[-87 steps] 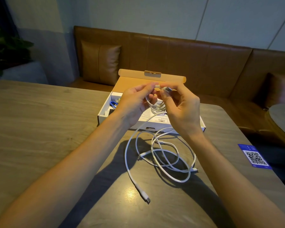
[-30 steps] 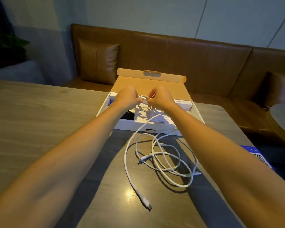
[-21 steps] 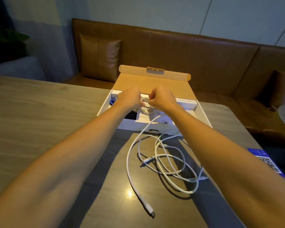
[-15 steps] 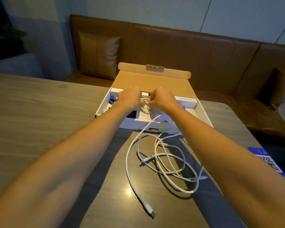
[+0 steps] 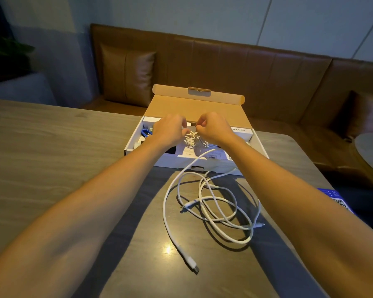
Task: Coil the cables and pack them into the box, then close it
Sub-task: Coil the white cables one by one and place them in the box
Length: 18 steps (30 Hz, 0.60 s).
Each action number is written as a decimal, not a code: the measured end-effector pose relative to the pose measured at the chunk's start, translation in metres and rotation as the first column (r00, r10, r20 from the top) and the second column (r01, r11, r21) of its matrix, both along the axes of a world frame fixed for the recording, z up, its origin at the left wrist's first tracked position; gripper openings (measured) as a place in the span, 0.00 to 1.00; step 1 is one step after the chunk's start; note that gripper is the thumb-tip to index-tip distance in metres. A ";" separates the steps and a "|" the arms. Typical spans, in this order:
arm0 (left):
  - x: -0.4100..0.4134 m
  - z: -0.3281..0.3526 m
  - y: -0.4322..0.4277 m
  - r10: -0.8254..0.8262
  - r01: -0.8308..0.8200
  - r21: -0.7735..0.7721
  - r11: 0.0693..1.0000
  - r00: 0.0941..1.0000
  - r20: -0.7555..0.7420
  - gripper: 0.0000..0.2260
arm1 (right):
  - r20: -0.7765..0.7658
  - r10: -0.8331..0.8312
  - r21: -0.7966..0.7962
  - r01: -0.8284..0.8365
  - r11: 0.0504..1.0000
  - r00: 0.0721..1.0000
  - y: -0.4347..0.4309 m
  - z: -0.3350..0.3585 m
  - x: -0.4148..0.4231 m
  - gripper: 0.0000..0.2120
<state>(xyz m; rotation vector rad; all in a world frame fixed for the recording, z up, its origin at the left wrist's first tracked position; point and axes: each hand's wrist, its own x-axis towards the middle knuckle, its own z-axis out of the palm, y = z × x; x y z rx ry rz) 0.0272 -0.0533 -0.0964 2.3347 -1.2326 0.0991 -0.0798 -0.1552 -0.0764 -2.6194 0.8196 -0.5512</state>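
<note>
Over the open box (image 5: pixel 211 164), the left hand (image 5: pixel 168 131) and right hand (image 5: pixel 213 129) pinch a small coiled cable (image 5: pixel 193 139) between closed fingers. Loose white cables (image 5: pixel 213 207) sprawl on the table (image 5: pixel 52 151) just before the box.

Loose cable (image 5: pixel 211 208) sprawls before box (image 5: pixel 194 162); table (image 5: pixel 52 151) left bare

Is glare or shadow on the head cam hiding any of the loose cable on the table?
Head view: dim, warm light; one small glare spot on the table beside the loose cable, not covering it. The forearms' shadow darkens the tabletop there, yet the white cable stays clear. The small coil between left hand and right hand looks softer, partly hidden.
</note>
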 end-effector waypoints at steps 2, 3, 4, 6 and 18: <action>-0.005 0.004 0.004 -0.010 0.010 0.001 1.000 1.000 -0.001 0.11 | 0.009 0.016 -0.001 -0.016 1.000 1.000 0.004 0.005 -0.007 0.10; -0.008 0.006 0.006 -0.016 0.016 -0.004 1.000 1.000 -0.001 0.11 | 0.016 0.026 0.002 -0.026 1.000 1.000 0.005 0.008 -0.012 0.10; -0.012 0.010 0.009 -0.027 0.027 -0.012 1.000 1.000 -0.004 0.10 | 0.023 0.037 0.008 -0.037 0.999 0.999 0.007 0.011 -0.016 0.10; -0.022 0.016 0.014 -0.071 0.070 -0.031 0.997 0.997 -0.032 0.10 | 0.029 0.068 0.014 -0.068 0.998 0.997 0.009 0.018 -0.028 0.10; -0.088 0.026 0.047 -0.416 0.418 -0.019 0.908 0.898 -0.145 0.09 | -0.150 0.170 0.100 -0.156 0.983 0.974 0.024 0.023 -0.121 0.12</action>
